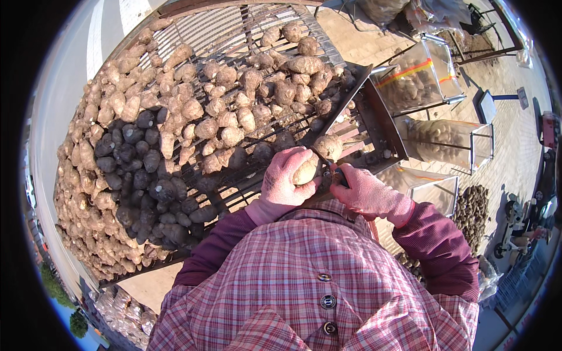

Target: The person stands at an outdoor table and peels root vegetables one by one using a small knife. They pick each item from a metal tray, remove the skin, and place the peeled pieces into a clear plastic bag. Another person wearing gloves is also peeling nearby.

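My left hand (285, 177), in a pink knit glove, grips a pale brown taro corm (306, 170) in front of my chest. In my right hand (366, 193), gloved alike, is a knife with a dark handle (339, 177). Its dark blade (322, 155) slants up and left, close beside the corm; whether it touches the skin I cannot tell. Just beyond both hands, another round corm (328, 147) rests at the slatted chute end (382, 127) of the rack. Many loose taro corms (228, 120) lie across the metal slatted rack (210, 26) ahead and to the left.
Clear plastic bags of corms hang open on wire frames at the right, one near (434, 188), one middle (448, 142), one far (412, 85). A corm heap (472, 215) lies on the paving. A raised metal edge (347, 103) crosses the rack's right end. A platform scale (486, 106) stands farther right.
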A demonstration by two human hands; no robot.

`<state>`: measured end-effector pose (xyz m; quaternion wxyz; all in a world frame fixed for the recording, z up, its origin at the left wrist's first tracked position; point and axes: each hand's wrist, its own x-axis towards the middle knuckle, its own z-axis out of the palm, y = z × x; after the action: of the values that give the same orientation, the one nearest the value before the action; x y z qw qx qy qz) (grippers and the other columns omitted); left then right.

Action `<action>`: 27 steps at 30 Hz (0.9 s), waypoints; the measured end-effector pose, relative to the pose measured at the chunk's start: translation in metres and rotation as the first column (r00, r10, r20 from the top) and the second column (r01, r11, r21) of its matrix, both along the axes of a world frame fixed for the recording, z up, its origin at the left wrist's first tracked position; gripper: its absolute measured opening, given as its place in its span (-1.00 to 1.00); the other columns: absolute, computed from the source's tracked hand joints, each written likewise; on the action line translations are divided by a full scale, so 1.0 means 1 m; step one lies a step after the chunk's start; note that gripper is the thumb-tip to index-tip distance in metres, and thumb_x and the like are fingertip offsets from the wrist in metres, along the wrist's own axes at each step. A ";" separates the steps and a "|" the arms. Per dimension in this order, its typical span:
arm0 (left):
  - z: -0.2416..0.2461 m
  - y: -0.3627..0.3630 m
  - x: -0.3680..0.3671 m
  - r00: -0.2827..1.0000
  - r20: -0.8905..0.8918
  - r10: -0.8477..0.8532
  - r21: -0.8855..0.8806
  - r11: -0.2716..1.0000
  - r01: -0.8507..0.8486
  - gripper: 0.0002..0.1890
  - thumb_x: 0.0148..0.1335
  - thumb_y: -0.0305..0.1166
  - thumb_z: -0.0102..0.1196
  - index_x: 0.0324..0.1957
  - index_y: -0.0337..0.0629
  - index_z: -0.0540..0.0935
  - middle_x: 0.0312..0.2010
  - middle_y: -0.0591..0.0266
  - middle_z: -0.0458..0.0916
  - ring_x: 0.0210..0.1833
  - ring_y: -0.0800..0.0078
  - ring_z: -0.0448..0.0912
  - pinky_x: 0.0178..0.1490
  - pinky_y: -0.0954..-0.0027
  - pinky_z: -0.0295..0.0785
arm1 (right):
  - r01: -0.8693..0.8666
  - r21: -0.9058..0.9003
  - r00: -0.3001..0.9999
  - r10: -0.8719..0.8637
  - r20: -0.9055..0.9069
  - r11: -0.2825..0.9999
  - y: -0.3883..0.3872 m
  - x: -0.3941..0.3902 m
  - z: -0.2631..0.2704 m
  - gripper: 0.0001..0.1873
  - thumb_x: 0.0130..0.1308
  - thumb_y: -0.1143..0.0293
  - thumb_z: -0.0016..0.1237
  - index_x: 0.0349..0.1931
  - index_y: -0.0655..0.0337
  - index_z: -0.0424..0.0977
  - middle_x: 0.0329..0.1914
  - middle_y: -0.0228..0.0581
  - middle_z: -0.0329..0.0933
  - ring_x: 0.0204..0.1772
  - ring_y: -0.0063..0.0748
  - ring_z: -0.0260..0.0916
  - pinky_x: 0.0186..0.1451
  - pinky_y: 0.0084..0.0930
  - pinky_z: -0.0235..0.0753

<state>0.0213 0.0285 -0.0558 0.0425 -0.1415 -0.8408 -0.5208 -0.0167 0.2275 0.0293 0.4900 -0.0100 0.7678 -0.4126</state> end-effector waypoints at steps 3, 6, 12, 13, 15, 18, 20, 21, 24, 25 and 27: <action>-0.003 0.001 0.003 0.999 0.029 0.035 0.088 0.995 -0.037 -0.35 -0.18 -0.42 0.37 0.06 -0.16 0.46 -0.04 0.01 0.48 -0.01 0.07 0.51 0.05 0.21 0.44 | 0.014 0.046 0.999 -0.016 0.047 0.999 -0.003 0.002 0.003 -0.49 0.30 0.24 -0.13 0.16 0.37 0.19 -0.56 -0.10 0.49 -0.62 -0.33 0.47 -0.62 -0.40 0.41; -0.002 0.004 0.004 0.998 0.016 0.066 0.132 0.989 -0.068 -0.38 -0.14 -0.46 0.36 0.05 -0.19 0.46 -0.04 -0.01 0.48 -0.01 0.10 0.52 0.05 0.25 0.45 | -0.016 0.105 0.994 0.005 0.108 0.994 -0.010 -0.001 0.009 -0.47 0.30 0.24 -0.12 0.19 0.35 0.17 -0.51 -0.03 0.51 -0.55 -0.25 0.51 -0.55 -0.34 0.44; -0.003 0.003 0.004 0.996 0.019 0.084 0.108 0.991 -0.086 -0.40 -0.13 -0.44 0.38 0.04 -0.22 0.47 -0.03 0.00 0.48 -0.01 0.11 0.52 0.06 0.26 0.45 | -0.072 0.084 0.975 0.088 -0.204 0.994 -0.002 0.019 -0.030 -0.55 0.25 0.29 -0.09 0.05 0.40 0.22 -0.37 0.25 0.50 -0.19 0.17 0.48 -0.14 -0.12 0.44; -0.002 0.003 0.004 0.997 0.017 0.081 0.101 0.991 -0.083 -0.40 -0.13 -0.44 0.38 0.04 -0.22 0.47 -0.03 -0.01 0.48 -0.01 0.11 0.52 0.06 0.26 0.45 | -0.068 0.080 0.964 0.086 -0.250 0.994 -0.001 0.021 -0.034 -0.57 0.24 0.31 -0.09 0.02 0.41 0.23 -0.34 0.29 0.49 -0.12 0.23 0.45 -0.07 -0.09 0.42; 0.001 0.005 0.004 0.997 0.012 0.075 0.088 0.993 -0.076 -0.40 -0.14 -0.44 0.38 0.04 -0.23 0.47 -0.03 -0.01 0.48 -0.01 0.11 0.52 0.05 0.26 0.45 | -0.071 0.085 0.962 0.090 -0.256 0.994 0.000 0.022 -0.037 -0.60 0.22 0.33 -0.09 -0.03 0.43 0.24 -0.33 0.30 0.48 -0.13 0.22 0.45 -0.09 -0.08 0.42; 0.000 0.004 0.004 0.996 0.028 0.083 0.095 0.992 -0.086 -0.39 -0.14 -0.43 0.39 0.04 -0.24 0.47 -0.04 0.00 0.49 -0.03 0.13 0.53 0.05 0.28 0.45 | -0.077 0.098 0.943 0.105 -0.316 0.992 0.000 0.025 -0.042 -0.64 0.21 0.35 -0.08 -0.09 0.43 0.24 -0.35 0.29 0.48 -0.16 0.22 0.46 -0.13 -0.08 0.43; -0.007 0.002 0.005 0.993 0.057 0.101 0.127 0.986 -0.108 -0.40 -0.14 -0.44 0.39 0.03 -0.25 0.48 -0.06 0.01 0.50 -0.04 0.15 0.54 0.04 0.29 0.45 | -0.053 0.062 0.912 0.074 -0.403 0.997 -0.002 0.033 -0.052 -0.64 0.20 0.35 -0.06 -0.12 0.44 0.25 -0.39 0.26 0.49 -0.19 0.20 0.48 -0.18 -0.10 0.44; -0.009 0.000 0.006 0.991 0.075 0.110 0.140 0.983 -0.120 -0.40 -0.14 -0.44 0.39 0.03 -0.26 0.48 -0.07 0.01 0.51 -0.05 0.16 0.54 0.04 0.29 0.45 | -0.039 0.055 0.932 0.056 -0.357 0.998 -0.004 0.031 -0.051 -0.64 0.20 0.35 -0.05 -0.13 0.44 0.25 -0.40 0.26 0.49 -0.20 0.19 0.48 -0.18 -0.11 0.45; -0.013 -0.003 0.004 0.962 0.250 0.106 0.251 0.953 -0.170 -0.45 -0.08 -0.51 0.36 0.02 -0.27 0.49 -0.12 0.14 0.52 -0.04 0.38 0.52 0.05 0.39 0.42 | -0.016 0.036 0.967 0.025 -0.252 0.999 -0.007 0.019 -0.040 -0.63 0.22 0.31 -0.03 -0.13 0.44 0.27 -0.43 0.23 0.49 -0.22 0.15 0.51 -0.21 -0.17 0.45; -0.016 -0.004 0.003 0.950 0.298 0.094 0.300 0.936 -0.186 -0.46 -0.06 -0.54 0.35 0.03 -0.28 0.49 -0.12 0.19 0.52 -0.03 0.46 0.51 0.05 0.43 0.41 | -0.025 0.023 0.967 0.030 -0.253 0.999 -0.006 0.017 -0.042 -0.61 0.22 0.28 -0.02 -0.11 0.42 0.28 -0.44 0.21 0.49 -0.27 0.10 0.52 -0.25 -0.20 0.45; -0.014 -0.003 0.004 0.935 0.341 0.102 0.341 0.913 -0.224 -0.49 -0.04 -0.54 0.34 0.02 -0.28 0.50 -0.15 0.21 0.51 -0.07 0.49 0.51 0.02 0.44 0.42 | -0.040 -0.005 0.965 0.038 -0.261 0.999 -0.003 0.014 -0.049 -0.57 0.23 0.23 0.00 -0.05 0.38 0.29 -0.44 0.16 0.49 -0.38 -0.01 0.54 -0.33 -0.25 0.45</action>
<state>0.0256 0.0252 -0.0703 -0.0226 0.0259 -0.7308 -0.6817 -0.0024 0.2240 -0.0193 0.3927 -0.0819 0.8231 -0.4020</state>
